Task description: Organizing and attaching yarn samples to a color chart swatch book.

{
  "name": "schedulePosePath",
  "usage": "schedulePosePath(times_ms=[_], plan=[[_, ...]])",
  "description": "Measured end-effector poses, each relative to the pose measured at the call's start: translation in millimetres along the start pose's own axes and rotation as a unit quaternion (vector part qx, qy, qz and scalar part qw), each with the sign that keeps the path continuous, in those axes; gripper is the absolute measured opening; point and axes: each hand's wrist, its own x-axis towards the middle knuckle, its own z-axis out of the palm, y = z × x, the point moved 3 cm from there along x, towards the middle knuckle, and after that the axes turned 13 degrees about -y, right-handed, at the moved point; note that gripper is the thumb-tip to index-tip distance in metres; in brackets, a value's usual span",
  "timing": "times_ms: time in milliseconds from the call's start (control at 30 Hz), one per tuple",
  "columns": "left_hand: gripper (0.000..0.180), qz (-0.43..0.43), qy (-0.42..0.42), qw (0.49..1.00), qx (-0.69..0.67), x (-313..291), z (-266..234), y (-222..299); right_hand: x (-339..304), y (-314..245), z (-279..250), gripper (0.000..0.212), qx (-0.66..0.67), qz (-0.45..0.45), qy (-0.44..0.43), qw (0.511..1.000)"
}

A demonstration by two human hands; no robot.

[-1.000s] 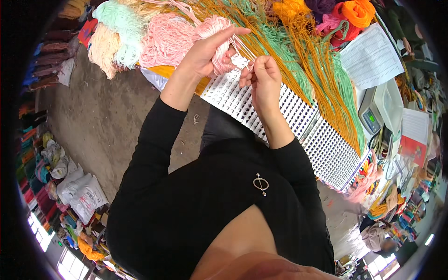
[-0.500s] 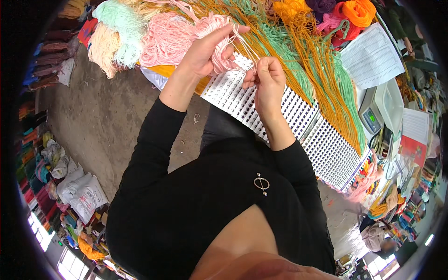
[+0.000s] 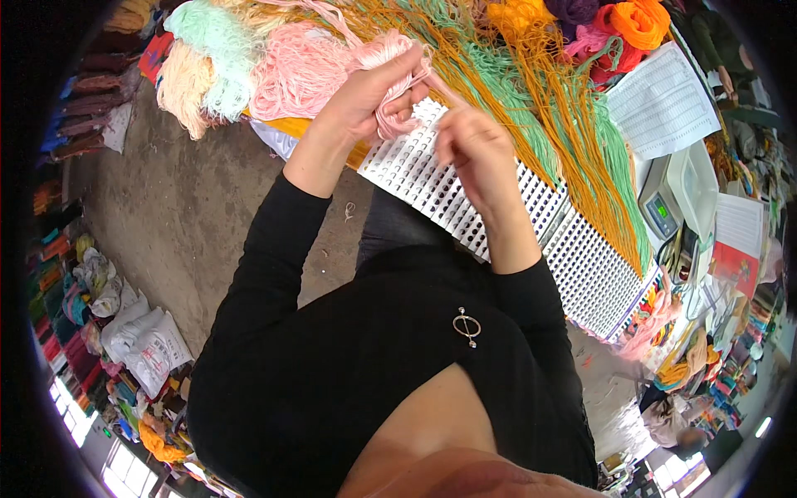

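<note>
A pink skein of yarn (image 3: pixel 393 124) is looped in my left hand (image 3: pixel 363 98), with its fingers curled round the bundle. Pale pink strands stretch from it to my right hand (image 3: pixel 483 158). The fingers of that hand are bent on the strands and slightly smeared by motion. Both hands are above a white board with rows of dark holes (image 3: pixel 573 266). Long golden-brown yarn (image 3: pixel 573 183) and mint green yarn (image 3: pixel 618 158) lie across the table just beyond my hands.
Left of my hands lie a loose pink yarn heap (image 3: pixel 295 70), mint yarn (image 3: pixel 220 46) and cream yarn (image 3: pixel 187 91). At right are a printed sheet (image 3: pixel 664 100), a digital scale (image 3: pixel 660 212) and a white tray (image 3: pixel 696 187). White sacks (image 3: pixel 154 349) stand on the floor at left.
My right hand has moved slightly right and turned, drawing the pink strands into a tighter band. My left hand keeps its hold on the skein, almost unmoved.
</note>
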Motion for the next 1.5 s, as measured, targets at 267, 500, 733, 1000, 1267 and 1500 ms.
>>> schedulePosePath(times_ms=[267, 500, 733, 1000, 1267, 1500], plan=[[0.035, 0.088, -0.004, 0.996, 0.026, 4, 24, 3, 7, -9, -26, 0.020, -0.046, -0.078, 0.164, 0.982], [0.038, 0.008, -0.080, 0.994, 0.074, 3, 28, -6, 22, -2, 2, 0.012, -0.118, -0.048, 0.121, 0.984], [0.038, 0.068, -0.050, 0.996, 0.012, 3, 29, -4, 17, -3, 5, 0.014, -0.082, -0.039, 0.106, 0.990], [0.038, 0.054, -0.044, 0.997, 0.040, 3, 30, -7, 18, -3, 6, 0.014, -0.099, -0.039, 0.125, 0.986], [0.035, 0.056, -0.053, 0.997, 0.020, 2, 27, -9, 17, -1, 3, 0.011, -0.090, -0.056, 0.109, 0.988], [0.034, 0.071, -0.039, 0.996, -0.045, 3, 19, -8, 13, -4, 4, 0.012, -0.057, -0.071, 0.100, 0.991]])
